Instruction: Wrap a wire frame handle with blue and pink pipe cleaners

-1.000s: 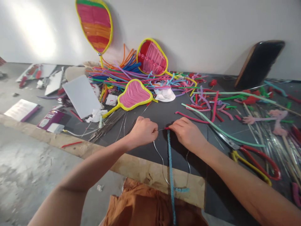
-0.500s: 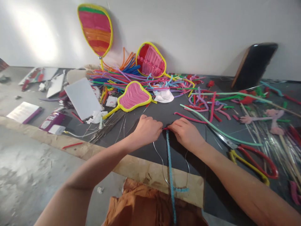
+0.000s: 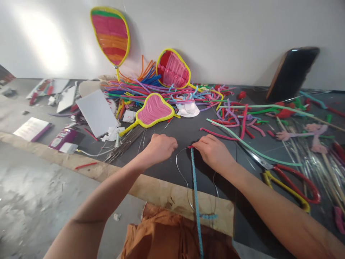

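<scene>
My right hand (image 3: 214, 153) pinches the top of a bent wire loop (image 3: 181, 176), where a short bit of red pipe cleaner (image 3: 190, 146) is on the wire. A long light-blue pipe cleaner (image 3: 194, 180) hangs from that spot down over the table edge. At the bottom of the loop, more blue pipe cleaner (image 3: 208, 216) is coiled around the wire. My left hand (image 3: 161, 146) is apart from the loop, to its left, with fingers curled together and nothing visible sticking out of them.
Pink fan shape with yellow rim (image 3: 155, 110) lies ahead; two more fan shapes (image 3: 110, 34) lean at the wall. Loose pipe cleaners (image 3: 151, 88) pile behind. Scissors (image 3: 265, 165), thin wires (image 3: 318, 172) and a standing phone (image 3: 292, 75) are right; a purple box (image 3: 62, 138) is left.
My left hand has moved left, away from the red bit on the wire. My right hand stays in place, still pinching the loop.
</scene>
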A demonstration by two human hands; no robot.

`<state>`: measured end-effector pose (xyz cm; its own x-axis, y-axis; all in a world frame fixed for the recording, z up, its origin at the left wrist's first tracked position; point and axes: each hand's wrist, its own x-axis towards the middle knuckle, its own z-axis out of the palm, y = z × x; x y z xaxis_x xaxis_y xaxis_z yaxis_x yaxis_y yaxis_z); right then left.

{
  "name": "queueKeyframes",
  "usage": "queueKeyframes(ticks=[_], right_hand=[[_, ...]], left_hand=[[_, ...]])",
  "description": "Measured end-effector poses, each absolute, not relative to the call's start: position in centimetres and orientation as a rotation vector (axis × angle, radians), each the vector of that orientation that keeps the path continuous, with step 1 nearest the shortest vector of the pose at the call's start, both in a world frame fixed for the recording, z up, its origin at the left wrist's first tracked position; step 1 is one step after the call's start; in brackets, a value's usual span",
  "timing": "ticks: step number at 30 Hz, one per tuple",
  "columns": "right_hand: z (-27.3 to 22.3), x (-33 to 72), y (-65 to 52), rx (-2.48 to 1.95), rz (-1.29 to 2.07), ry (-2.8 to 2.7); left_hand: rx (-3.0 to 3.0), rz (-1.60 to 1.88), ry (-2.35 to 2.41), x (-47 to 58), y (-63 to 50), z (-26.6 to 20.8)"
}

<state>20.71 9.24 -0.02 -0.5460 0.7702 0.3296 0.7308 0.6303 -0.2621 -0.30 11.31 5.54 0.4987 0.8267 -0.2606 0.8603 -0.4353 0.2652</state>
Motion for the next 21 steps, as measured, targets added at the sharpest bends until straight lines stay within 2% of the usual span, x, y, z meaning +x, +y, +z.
queueKeyframes(ticks=[21], right_hand=[[-0.3,20.8,9.3,-1.202,0.167,-2.507]], left_hand=[[2.586,-0.069,1.535,1.7,9.2,4.3]])
